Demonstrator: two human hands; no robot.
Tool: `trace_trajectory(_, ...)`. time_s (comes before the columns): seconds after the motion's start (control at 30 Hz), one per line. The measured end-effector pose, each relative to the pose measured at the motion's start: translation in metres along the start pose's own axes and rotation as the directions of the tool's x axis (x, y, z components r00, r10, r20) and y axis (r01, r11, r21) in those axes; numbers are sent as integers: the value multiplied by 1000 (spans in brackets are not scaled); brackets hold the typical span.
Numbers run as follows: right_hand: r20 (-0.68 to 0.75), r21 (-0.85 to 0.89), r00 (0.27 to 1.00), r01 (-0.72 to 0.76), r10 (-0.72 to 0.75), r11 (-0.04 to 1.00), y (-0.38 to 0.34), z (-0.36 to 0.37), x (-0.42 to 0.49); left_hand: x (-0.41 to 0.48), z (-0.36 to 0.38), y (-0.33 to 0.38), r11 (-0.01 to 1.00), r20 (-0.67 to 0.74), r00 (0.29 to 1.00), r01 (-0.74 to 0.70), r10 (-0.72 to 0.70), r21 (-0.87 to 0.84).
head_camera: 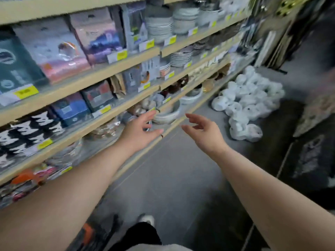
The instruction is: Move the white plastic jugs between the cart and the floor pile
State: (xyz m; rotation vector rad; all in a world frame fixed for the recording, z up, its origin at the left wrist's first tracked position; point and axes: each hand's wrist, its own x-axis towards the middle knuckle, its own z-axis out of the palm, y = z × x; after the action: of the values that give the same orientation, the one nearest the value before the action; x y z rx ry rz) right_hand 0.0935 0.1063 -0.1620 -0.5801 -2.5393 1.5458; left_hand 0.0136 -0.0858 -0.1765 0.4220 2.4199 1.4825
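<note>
Wooden shop shelving (101, 71) ran along one side of a grey tiled aisle, stacked with packaged goods and crockery, and both bare arms were stretched toward its lower tier. The left hand (140, 132) had its fingers spread and relaxed, holding nothing, the fingertips just short of a stack of white bowls (167, 115) at the shelf edge. The right hand (203, 132) hung beside it over the floor, fingers loosely curved and empty, well apart from the bowls. The stack sat close to the lip, so a careless nudge from the left fingertips could have tipped a bowl off onto the tiles; a one-handed lift of several bowls might also have slipped. Beyond the right fingertips lay a heap of white wrapped bundles (248, 104) on the floor, their contents impossible to tell. Motion blur smeared the price labels (26, 92) and packaging beyond reading.
</note>
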Motion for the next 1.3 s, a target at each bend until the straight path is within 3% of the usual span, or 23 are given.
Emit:
trace_trajectory(0.23,-218,30,969,-110,114,994,52,-83,104,152,88,46,994,213,971,-109,107,-4)
trace_trajectory(0.53,-433,142,846,-278,312,950,101,-185,211,319,198,108,982,457,873,-186,170,-9)
trace_trajectory(0.7,-453,200,799,-340,395,919,154,-243,266,397,279,123,982,535,830,-190,157,7)
trace_trajectory(1.03,-385,185,794,-433,470,882,257,-388,424,543,442,170,996,532,846,-80,41,50)
trace_trajectory(1.3,-342,220,743,-532,576,817,330,-444,543,662,534,168,995,576,816,-14,-48,103)
